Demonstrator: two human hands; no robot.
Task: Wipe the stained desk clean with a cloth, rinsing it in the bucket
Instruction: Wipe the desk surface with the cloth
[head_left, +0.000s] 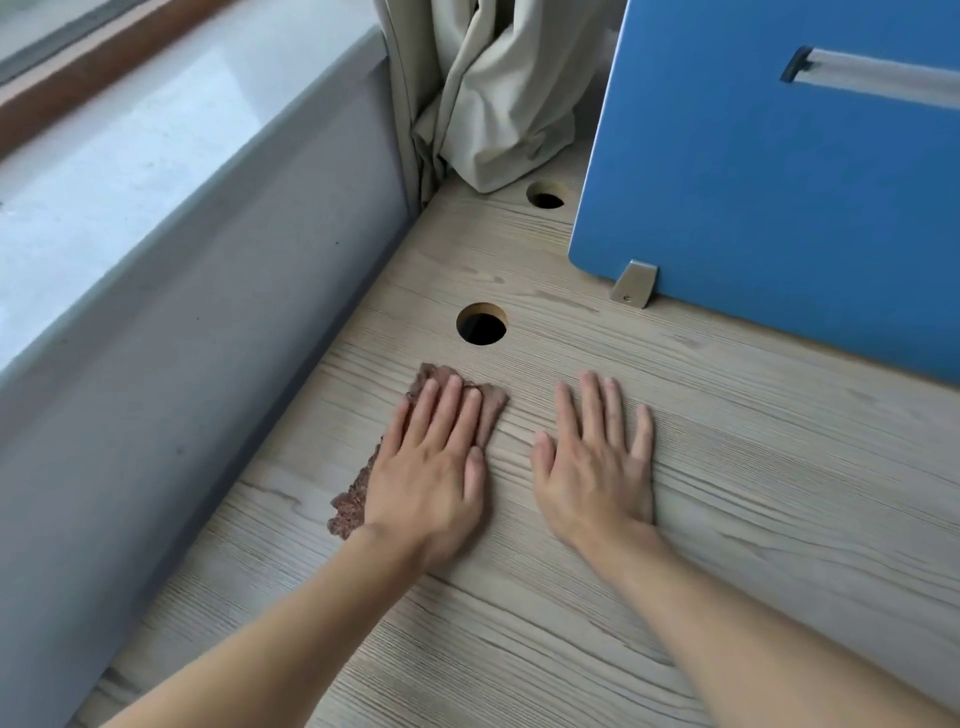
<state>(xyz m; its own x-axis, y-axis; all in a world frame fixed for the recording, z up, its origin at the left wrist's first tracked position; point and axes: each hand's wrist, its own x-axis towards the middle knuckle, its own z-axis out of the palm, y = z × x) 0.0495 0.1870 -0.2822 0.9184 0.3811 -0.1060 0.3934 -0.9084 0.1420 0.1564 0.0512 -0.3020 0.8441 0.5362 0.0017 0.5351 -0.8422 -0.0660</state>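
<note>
Near the left edge of the desk (727, 519) the cloth (493, 405) was pressed flat under the straight-fingered left hand (431, 467), seemingly for wiping pressure, while the right hand (597, 467) was laid flat and empty beside it, likely as a brace

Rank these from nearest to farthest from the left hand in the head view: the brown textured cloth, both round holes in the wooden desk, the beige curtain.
1. Brown textured cloth, flat under the left hand.
2. Nearer round hole, just ahead of that hand.
3. Farther round hole, at the back, and beige curtain hem beside it: too close to call.
</note>
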